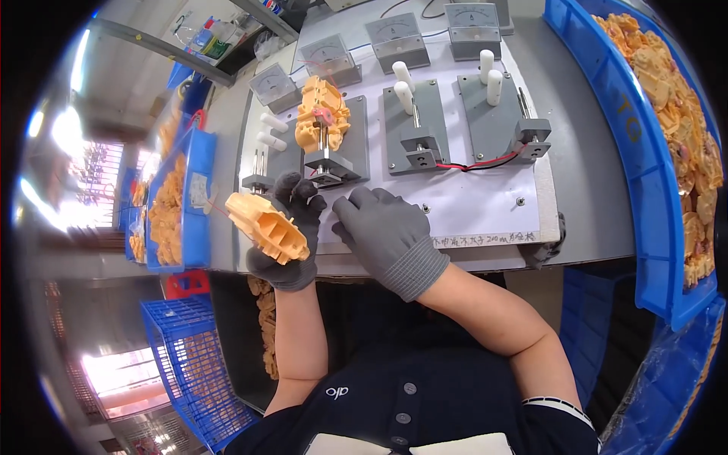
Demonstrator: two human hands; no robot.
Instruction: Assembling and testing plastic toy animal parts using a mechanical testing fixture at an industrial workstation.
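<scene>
My left hand [292, 262], in a dark grey glove, is closed around an orange moulded plastic housing [267, 227], its open compartments facing up and a thin wire at its far left end. My right hand [390, 235], gloved too, rests at the board's front edge with bent fingers pressed together. What its fingertips touch is hidden. Just beyond both hands, a second orange housing [322, 114] with a pink piece sits on the metal pins of a grey test fixture [353, 148].
Two bare fixtures [436, 125] with white pegs stand to the right, joined by red and black wires. Several analog meters [398, 42] line the back. Small toggle switches [425, 208] sit along the white board [485, 216]. Blue bins [656, 220] of orange parts flank the bench.
</scene>
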